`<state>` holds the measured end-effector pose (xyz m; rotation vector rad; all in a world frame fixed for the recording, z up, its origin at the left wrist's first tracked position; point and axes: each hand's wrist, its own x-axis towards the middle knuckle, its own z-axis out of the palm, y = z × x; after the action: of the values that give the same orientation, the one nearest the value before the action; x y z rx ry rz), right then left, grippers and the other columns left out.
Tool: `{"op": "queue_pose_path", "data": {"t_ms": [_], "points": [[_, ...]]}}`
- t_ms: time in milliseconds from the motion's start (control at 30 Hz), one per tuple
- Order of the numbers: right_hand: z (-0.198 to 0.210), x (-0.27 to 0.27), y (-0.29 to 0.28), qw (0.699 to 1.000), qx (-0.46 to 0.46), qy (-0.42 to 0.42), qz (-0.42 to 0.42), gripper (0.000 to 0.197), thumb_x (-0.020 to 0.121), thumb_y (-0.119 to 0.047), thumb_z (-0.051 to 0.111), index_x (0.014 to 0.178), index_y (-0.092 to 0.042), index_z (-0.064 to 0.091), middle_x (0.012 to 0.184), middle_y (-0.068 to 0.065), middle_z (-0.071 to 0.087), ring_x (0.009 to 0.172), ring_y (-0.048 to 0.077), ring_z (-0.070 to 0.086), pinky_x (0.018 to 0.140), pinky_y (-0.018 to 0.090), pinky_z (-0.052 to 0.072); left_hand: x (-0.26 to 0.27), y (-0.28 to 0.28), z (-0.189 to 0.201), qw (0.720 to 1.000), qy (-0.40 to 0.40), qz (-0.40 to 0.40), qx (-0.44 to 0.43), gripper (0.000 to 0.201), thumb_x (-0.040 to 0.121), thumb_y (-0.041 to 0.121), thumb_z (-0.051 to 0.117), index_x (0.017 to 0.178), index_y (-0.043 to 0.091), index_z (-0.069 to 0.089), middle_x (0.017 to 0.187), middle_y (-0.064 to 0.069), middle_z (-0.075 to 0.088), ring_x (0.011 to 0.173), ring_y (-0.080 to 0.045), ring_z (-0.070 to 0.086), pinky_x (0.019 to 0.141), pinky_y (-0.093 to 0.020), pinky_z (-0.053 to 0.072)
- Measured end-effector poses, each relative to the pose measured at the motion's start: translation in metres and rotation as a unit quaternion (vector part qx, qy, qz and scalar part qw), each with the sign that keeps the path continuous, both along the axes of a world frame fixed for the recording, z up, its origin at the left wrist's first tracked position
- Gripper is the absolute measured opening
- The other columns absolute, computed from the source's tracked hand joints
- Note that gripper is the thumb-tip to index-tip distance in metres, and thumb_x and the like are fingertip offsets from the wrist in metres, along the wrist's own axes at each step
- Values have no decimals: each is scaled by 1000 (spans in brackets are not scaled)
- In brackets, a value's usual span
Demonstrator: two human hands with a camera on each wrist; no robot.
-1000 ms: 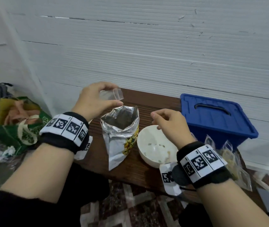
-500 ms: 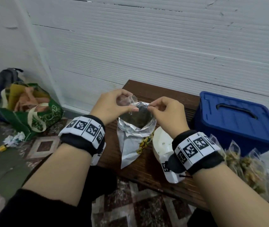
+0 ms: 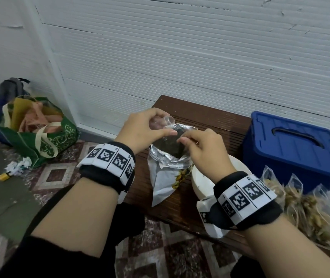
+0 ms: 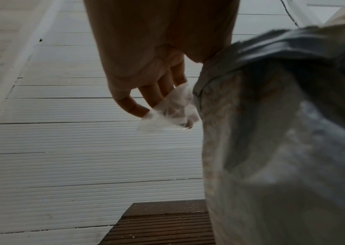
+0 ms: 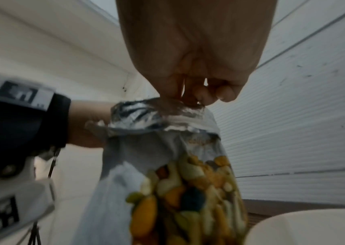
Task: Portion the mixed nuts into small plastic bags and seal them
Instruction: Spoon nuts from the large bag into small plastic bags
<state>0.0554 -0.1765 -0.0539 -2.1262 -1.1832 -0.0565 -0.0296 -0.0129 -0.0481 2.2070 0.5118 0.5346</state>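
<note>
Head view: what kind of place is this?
Likely a room in a home, not a workshop: a low wooden bench against a white ribbed wall, a patterned tile floor, a green shopping bag and a blue storage box.

Left hand [image 3: 146, 129] and right hand [image 3: 206, 151] are bare; forearms are showing bare up to black sleeves [image 3: 45, 255] pushed back near the elbows. Each wrist is wearing a thick black padded band [image 3: 102, 173] topped by a white strip of square black-and-white coded markers [image 3: 108, 157]; the right band [image 3: 244, 203] is matching. White housings [image 3: 210, 219] bearing further markers are hanging beneath both wrists. A thin dark cord [image 5: 52, 164] is dangling from the left housing. Dark clothing is covering the lap.
</note>
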Motion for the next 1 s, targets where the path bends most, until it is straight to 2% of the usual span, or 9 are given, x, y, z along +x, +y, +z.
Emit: {"op": "queue_pose_path", "data": {"t_ms": [100, 200, 367, 433, 567, 667, 767, 900, 1000], "points": [[5, 0, 0, 994, 48, 92, -29, 18, 93, -16, 57, 86, -14, 73, 70, -3, 67, 67, 7, 58, 65, 9, 40, -1, -1, 0, 1000, -4, -5, 1, 61, 58, 58, 76, 111, 31, 65, 94, 17, 68, 88, 3, 63, 87, -21, 51], [8, 2, -2, 978, 116, 157, -80, 23, 94, -14, 54, 79, -12, 71, 68, -2, 66, 68, 12, 61, 67, 16, 44, -2, -2, 2, 1000, -1, -7, 0, 65, 51, 65, 69, 109, 35, 63, 96, 17, 67, 90, 2, 63, 88, -22, 51], [19, 19, -11, 949, 181, 180, -186, 34, 96, -13, 50, 66, -14, 66, 81, -8, 66, 65, -4, 51, 56, 0, 35, -5, -4, 8, 1000, -7, -3, 2, 58, 58, 55, 76, 110, 34, 62, 93, 22, 62, 89, 10, 58, 81, -8, 43], [21, 27, -13, 941, 189, 192, -203, 38, 95, -13, 50, 60, -16, 64, 87, -8, 68, 73, -6, 53, 63, 2, 37, -8, -4, 14, 1000, -27, 5, 15, 58, 58, 56, 76, 110, 35, 62, 93, 25, 60, 90, 13, 55, 79, -4, 39], [26, 36, -18, 928, 198, 206, -238, 41, 95, -13, 50, 57, -16, 64, 88, -8, 70, 84, -2, 56, 84, 23, 40, -18, -2, 28, 999, -46, -1, 18, 56, 55, 53, 80, 106, 38, 65, 94, 25, 62, 89, 16, 55, 76, -2, 41], [34, 40, -23, 921, 215, 208, -249, 42, 94, -13, 49, 56, -19, 64, 82, -12, 66, 88, 10, 59, 84, 28, 44, -26, 0, 35, 1000, -17, -21, 7, 56, 48, 54, 81, 101, 41, 65, 95, 24, 64, 91, 13, 56, 79, -9, 43], [45, 48, -30, 915, 229, 199, -265, 42, 93, -13, 49, 55, -23, 63, 75, -10, 63, 73, 9, 55, 75, 28, 44, -28, 2, 37, 999, 13, -37, 13, 56, 44, 57, 80, 97, 42, 67, 93, 25, 65, 91, 18, 54, 78, -7, 40], [57, 61, -35, 907, 255, 190, -274, 44, 91, -10, 49, 51, -24, 62, 79, -7, 66, 74, 11, 57, 73, 29, 46, -26, 4, 34, 998, 43, -42, 35, 67, 38, 70, 75, 99, 40, 69, 97, 24, 67, 100, 10, 56, 104, -36, 41], [61, 60, -31, 917, 251, 181, -251, 45, 93, -9, 47, 51, -18, 61, 87, -8, 69, 83, 9, 60, 77, 24, 44, -22, -1, 31, 996, 47, -50, 50, 71, 37, 75, 71, 99, 41, 68, 98, 26, 65, 104, 6, 55, 109, -43, 35]]}}
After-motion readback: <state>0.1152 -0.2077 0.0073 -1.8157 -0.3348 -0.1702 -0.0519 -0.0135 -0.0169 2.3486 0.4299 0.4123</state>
